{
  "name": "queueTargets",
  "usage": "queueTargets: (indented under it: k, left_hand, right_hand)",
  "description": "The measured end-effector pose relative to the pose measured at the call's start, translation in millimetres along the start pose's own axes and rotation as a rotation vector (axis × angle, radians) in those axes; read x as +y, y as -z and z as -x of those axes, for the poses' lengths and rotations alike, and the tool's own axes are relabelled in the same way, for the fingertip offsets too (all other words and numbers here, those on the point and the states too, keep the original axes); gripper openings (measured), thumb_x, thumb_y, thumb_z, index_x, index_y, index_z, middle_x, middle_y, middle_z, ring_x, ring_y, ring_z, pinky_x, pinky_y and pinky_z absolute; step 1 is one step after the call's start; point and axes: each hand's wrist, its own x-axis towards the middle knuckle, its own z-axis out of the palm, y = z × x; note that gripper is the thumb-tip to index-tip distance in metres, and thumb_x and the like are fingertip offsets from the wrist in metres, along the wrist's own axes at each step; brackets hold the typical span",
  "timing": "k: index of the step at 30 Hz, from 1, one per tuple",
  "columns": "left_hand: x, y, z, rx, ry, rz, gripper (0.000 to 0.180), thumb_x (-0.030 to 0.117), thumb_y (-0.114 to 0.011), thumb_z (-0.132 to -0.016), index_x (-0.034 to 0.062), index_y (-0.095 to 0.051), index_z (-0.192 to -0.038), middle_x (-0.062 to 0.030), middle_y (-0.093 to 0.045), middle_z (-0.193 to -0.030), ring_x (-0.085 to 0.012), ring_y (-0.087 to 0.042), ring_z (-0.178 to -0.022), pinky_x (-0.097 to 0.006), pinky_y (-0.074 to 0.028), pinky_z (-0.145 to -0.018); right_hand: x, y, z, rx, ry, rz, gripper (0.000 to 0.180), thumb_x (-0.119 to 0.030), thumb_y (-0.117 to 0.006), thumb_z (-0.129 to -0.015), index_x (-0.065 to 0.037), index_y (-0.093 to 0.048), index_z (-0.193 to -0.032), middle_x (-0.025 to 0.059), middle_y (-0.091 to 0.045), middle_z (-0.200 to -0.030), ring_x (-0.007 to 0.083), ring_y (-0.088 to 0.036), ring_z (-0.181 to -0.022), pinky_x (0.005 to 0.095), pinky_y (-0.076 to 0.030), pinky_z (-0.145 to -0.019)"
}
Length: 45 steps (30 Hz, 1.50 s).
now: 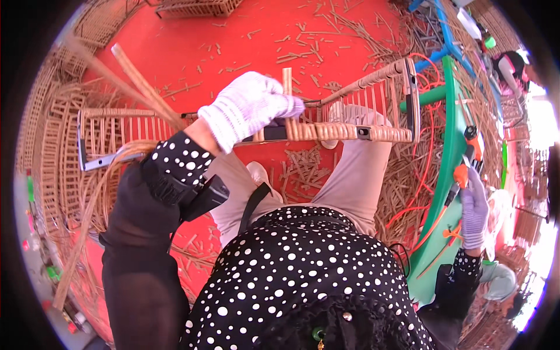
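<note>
Across my knees rests a woven wicker frame [335, 132] with a brown wrapped rail, thin uprights and dark metal parts. My left hand [251, 108], in a pale knitted glove, is closed at the middle of its rail, pinching a flat brown wicker strip [287, 87] that stands upright there. More long strips [143, 81] stick out beyond my left wrist. Out to the right, my right hand [475, 207], also gloved, is at the green bench, its fingers against an orange-and-black hand tool [460, 175]. Its grip is partly hidden. A second orange-and-black tool [473, 143] lies just beyond it.
The green bench [446, 157] stands along my right side, with an orange hose [429, 230] trailing by it. Cut wicker scraps [303, 169] litter the red floor [256, 52]. Woven pieces [58, 134] are stacked at the left. Another person [510, 70] is at the far right.
</note>
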Motion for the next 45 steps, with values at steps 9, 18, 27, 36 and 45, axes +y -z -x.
queueTargets:
  k: [9,18,27,36,45]
  left_hand:
    - [-13.3,-1.6,-4.6,-0.013,-0.266,-0.264,0.023,0.022,-0.063,-0.08,0.0023,-0.062,-0.068,-0.0062,-0.058,-0.059,-0.0152,-0.057,-0.054,-0.027,-0.047,-0.056]
    - [-7.6,2.0,4.7,0.046,-0.214,-0.255,0.03,0.031,-0.068,-0.073,0.0029,-0.063,-0.065,-0.0061,-0.055,-0.052,-0.013,-0.053,-0.046,-0.029,-0.043,-0.047]
    - [-20.8,-0.3,-4.0,0.064,-0.395,-0.264,0.033,0.033,-0.069,-0.071,0.0024,-0.062,-0.062,-0.006,-0.055,-0.051,-0.0135,-0.052,-0.047,-0.029,-0.042,-0.048]
    - [-1.0,-2.7,5.0,0.064,-0.342,-0.418,0.028,0.032,-0.068,-0.071,0.0056,-0.061,-0.066,-0.0055,-0.054,-0.054,-0.0154,-0.055,-0.051,-0.03,-0.044,-0.05]
    - [-16.8,-3.6,0.3,0.087,-0.452,-0.57,0.024,0.03,-0.064,-0.077,0.0082,-0.064,-0.069,-0.0042,-0.056,-0.057,-0.0148,-0.055,-0.051,-0.027,-0.045,-0.05]
  right_hand:
    - [-195.3,-57.4,-84.9,-0.504,0.803,0.589,0.041,-0.015,-0.054,-0.081,-0.024,-0.052,-0.12,0.0079,-0.048,-0.066,0.025,-0.052,-0.051,0.0358,-0.042,-0.046]
    - [-231.3,-73.6,-85.6,-0.616,0.839,0.813,0.043,-0.016,-0.056,-0.08,-0.025,-0.052,-0.121,0.0081,-0.046,-0.064,0.0248,-0.051,-0.053,0.0379,-0.04,-0.046]
    - [-199.3,-80.7,-106.6,-0.694,0.937,0.649,0.042,-0.013,-0.057,-0.079,-0.02,-0.053,-0.12,0.0081,-0.048,-0.064,0.0248,-0.052,-0.054,0.0365,-0.043,-0.048]
    - [-264.3,-62.3,-91.0,-0.721,0.962,0.957,0.042,-0.006,-0.054,-0.079,-0.013,-0.051,-0.12,0.0089,-0.054,-0.068,0.0262,-0.054,-0.054,0.0382,-0.044,-0.051]
    - [-265.0,-83.5,-101.0,-0.77,1.024,0.944,0.04,-0.01,-0.054,-0.079,-0.016,-0.052,-0.119,0.0093,-0.054,-0.066,0.0265,-0.054,-0.054,0.0376,-0.045,-0.05]
